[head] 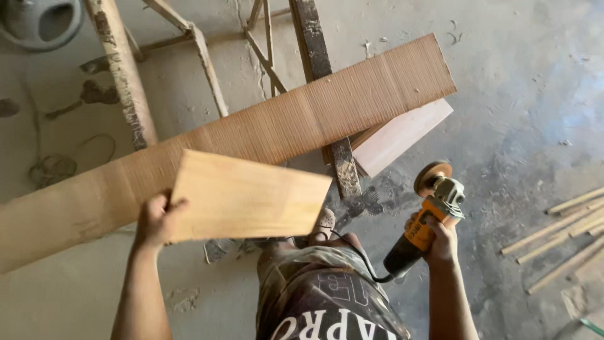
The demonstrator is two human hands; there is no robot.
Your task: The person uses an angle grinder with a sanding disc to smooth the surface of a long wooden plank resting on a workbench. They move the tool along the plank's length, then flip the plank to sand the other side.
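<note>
Left hand (pixel 156 220) grips a pale board (pixel 248 196); right hand (pixel 440 239) clenches an orange grinder (pixel 428 217). Dusty concrete floor (pixel 522 113), wood strips (pixel 566 233) at 3 o'clock.

My short board (pixel 248 196): pale yellow, faint straight grain
Long plank (pixel 264 129): brown, fine ribbed lines
My angle grinder (pixel 423 220): orange and black body, grey head
Floor (pixel 522 94): dusty grey

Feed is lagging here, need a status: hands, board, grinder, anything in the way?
Left hand grips small pale board by its edge, raised. Right hand holds orange angle grinder, clear of the wood. Long ridged plank lies across the trestle behind.
</note>
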